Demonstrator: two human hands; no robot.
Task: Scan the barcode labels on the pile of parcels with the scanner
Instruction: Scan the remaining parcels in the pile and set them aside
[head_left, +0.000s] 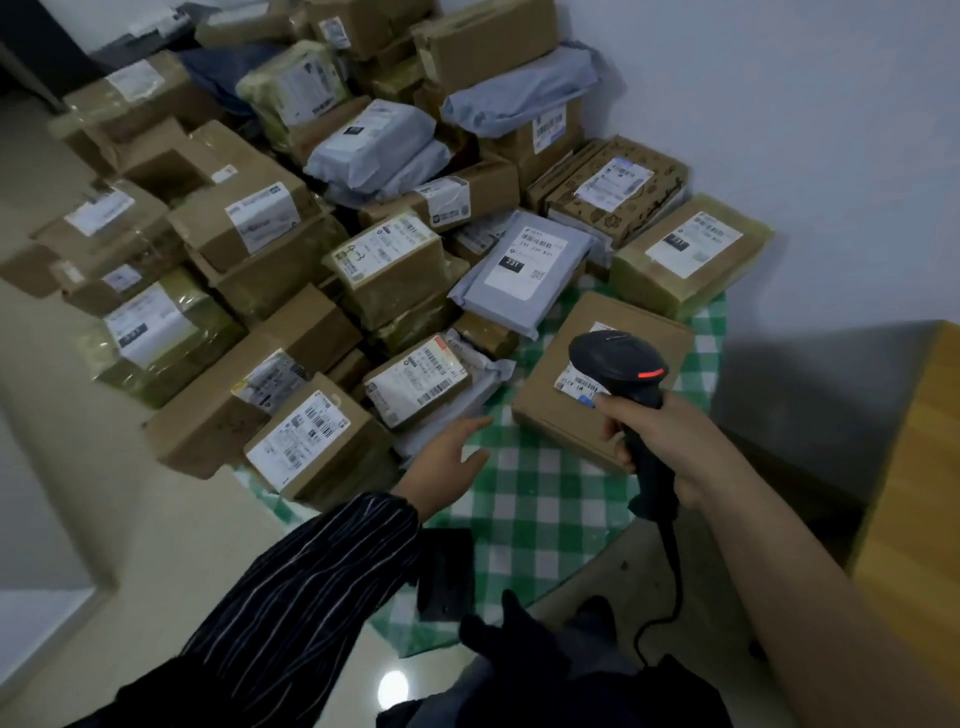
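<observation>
A large pile of parcels (322, 218), brown cartons and grey plastic mailers with white barcode labels, covers the floor at the upper left and centre. My right hand (660, 436) grips a black corded scanner (621, 364) whose red light is lit. Its head hangs over the label (579, 387) of a flat brown box (582, 384) lying on a green checked cloth (524, 514). My left hand (447, 462) hovers open above the cloth, fingers pointing toward that box, just right of a labelled carton (311, 436).
A white wall runs along the right behind the pile. A wooden piece of furniture (909, 493) stands at the right edge. A small black object (447, 571) lies on the cloth near my left sleeve. Glossy floor tiles show at the left and bottom.
</observation>
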